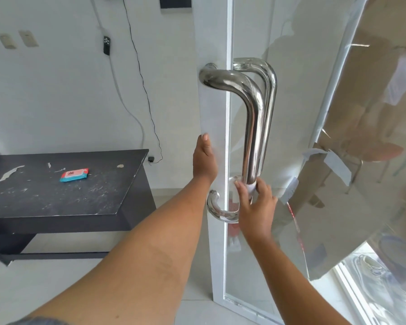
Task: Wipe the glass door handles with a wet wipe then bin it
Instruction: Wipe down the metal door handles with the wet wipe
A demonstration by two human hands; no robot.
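The glass door (291,118) stands ajar with its white edge towards me. Two polished steel handles are mounted on it: the near handle (252,127) on this side and the far handle (271,97) behind the glass. My right hand (256,207) holds a white wet wipe (251,187) wrapped round the lower end of the near handle, fingers curled over it. My left hand (205,160) rests flat against the white door edge (217,109), fingers straight, holding nothing.
A black table (63,198) stands at the left against the white wall, with a teal and pink wet wipe pack (74,175) on it. Cables hang down the wall. Brown paper is taped behind the glass at the right.
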